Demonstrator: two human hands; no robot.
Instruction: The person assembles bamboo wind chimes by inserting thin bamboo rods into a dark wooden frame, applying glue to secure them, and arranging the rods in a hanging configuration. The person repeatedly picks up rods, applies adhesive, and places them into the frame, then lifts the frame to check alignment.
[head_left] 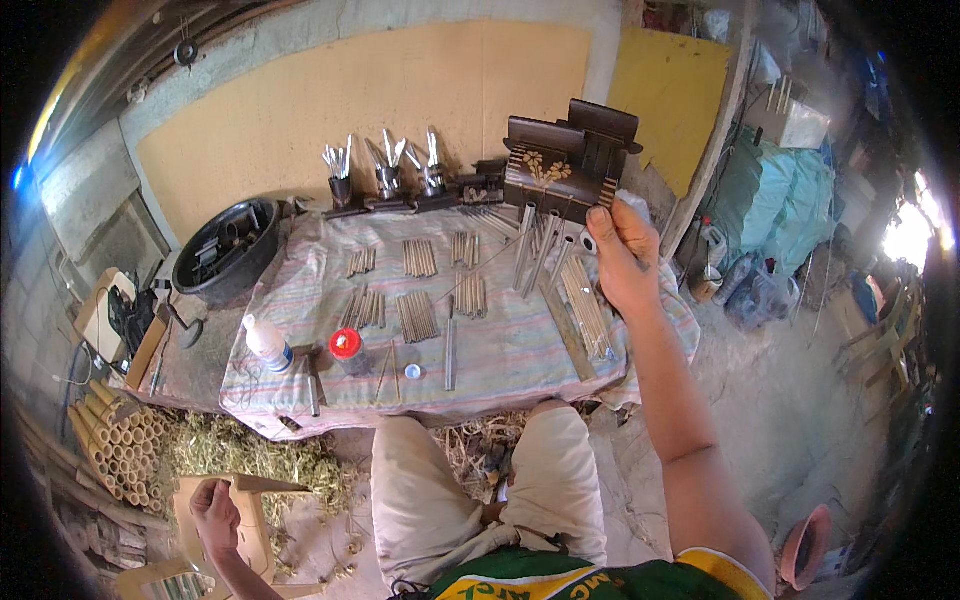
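My right hand (630,255) is raised over the table's right side, fingers closed on the lower corner of a dark brown bamboo holder (565,165). Pale flowers and short stripes decorate its front, and curved panels rise behind. My left hand (215,515) is low at the left, its fingers curled over a tan plastic chair (190,490); whatever it grips, if anything, is hidden. Below the holder lie metal tubes (525,245) and a bundle of thin sticks (585,305). Several groups of short cut sticks (418,315) are laid out in rows on the striped cloth (480,370).
A white bottle (266,343) and a red-lidded jar (347,346) stand near the front edge. Dark cups with pale utensils (388,178) line the back. A black basin (230,250) stands left; bamboo tubes (118,450) are piled below. Bags (775,205) are at the right.
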